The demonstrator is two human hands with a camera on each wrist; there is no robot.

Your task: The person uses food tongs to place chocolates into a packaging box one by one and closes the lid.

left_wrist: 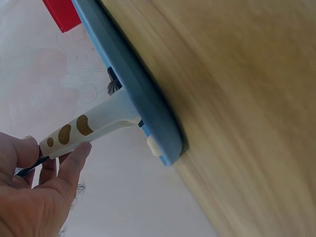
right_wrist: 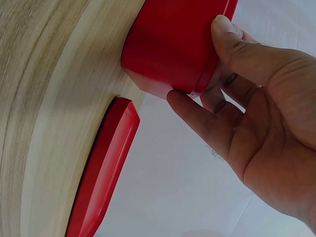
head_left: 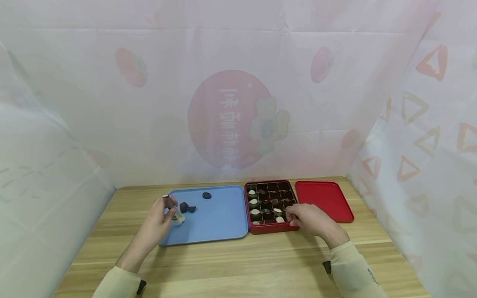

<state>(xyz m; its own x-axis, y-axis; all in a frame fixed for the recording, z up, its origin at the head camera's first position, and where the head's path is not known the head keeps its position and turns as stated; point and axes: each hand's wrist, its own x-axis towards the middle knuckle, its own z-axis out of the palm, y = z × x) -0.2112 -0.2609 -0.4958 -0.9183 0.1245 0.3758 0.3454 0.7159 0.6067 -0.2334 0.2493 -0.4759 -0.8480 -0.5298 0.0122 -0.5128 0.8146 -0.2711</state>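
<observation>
My left hand (head_left: 158, 219) pinches a white utensil with gold-brown spots (left_wrist: 74, 131) by its dark metal end, its wide end slanting down to the left part of the blue tray (head_left: 220, 227). Whether it is a pair of tongs I cannot tell. A small cream-white piece (left_wrist: 154, 145) lies by its lower end. Dark chocolates (head_left: 184, 207) sit beside it on the tray. My right hand (head_left: 311, 219) holds the front right corner of a red box (head_left: 266, 227), thumb at the rim and forefinger against the wall. White and dark chocolates (head_left: 255, 212) fill some compartments of its brown insert.
Right of the box lies a red lid (head_left: 324, 200), flat on the wooden table (head_left: 223, 269). Another dark oval piece (head_left: 206, 195) sits near the tray's back edge. The tray and box stand side by side. Printed white sheets (head_left: 167, 82) close off the back and sides.
</observation>
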